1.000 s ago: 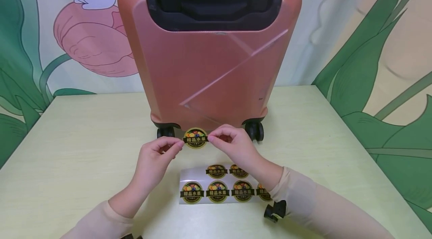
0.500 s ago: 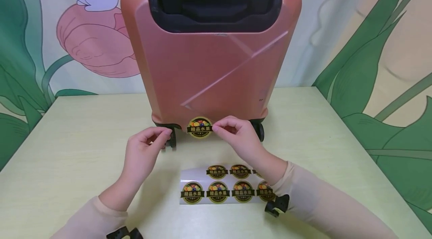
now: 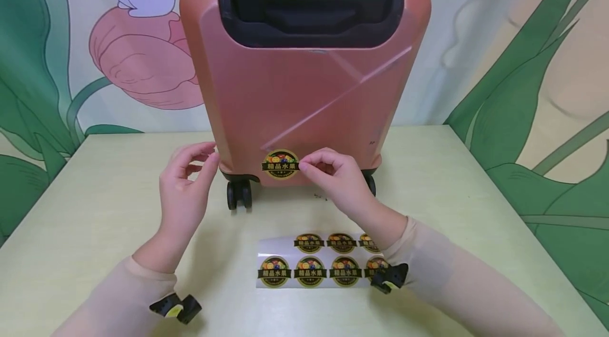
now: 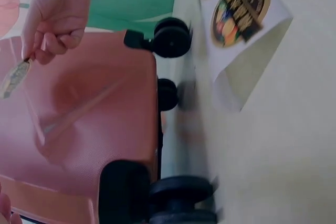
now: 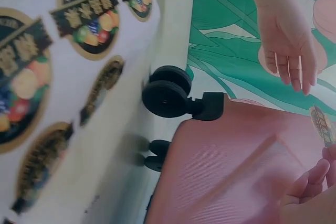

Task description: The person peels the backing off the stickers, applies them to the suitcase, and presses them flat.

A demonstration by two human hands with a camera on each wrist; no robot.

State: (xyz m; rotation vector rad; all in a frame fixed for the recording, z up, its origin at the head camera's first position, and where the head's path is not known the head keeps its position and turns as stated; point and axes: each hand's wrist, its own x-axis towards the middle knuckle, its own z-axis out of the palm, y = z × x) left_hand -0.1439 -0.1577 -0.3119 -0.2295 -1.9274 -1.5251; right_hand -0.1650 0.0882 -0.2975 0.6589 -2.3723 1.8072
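Observation:
A round black-and-gold fruit sticker (image 3: 280,164) hangs before the lower part of a pink suitcase (image 3: 304,99). My right hand (image 3: 340,181) pinches the sticker's right edge between thumb and fingers, also visible in the left wrist view. In the right wrist view, the sticker (image 5: 321,124) stands apart from the suitcase shell. My left hand (image 3: 185,184) is beside the suitcase's lower left corner, holding nothing, its fingers loosely bent. A sheet of similar stickers (image 3: 273,246) lies on the table in front, its right end partly hidden by my right forearm.
The suitcase stands upright on black wheels (image 3: 239,194) at the back of the pale table (image 3: 95,210). Behind it hangs a backdrop (image 3: 476,62) painted with leaves and a rabbit. Black straps or mounts (image 3: 176,308) sit on both sleeves.
My left hand lets go of the sticker's left edge and moves left and away. The right hand raises the sticker from wheel height to the suitcase's lower front.

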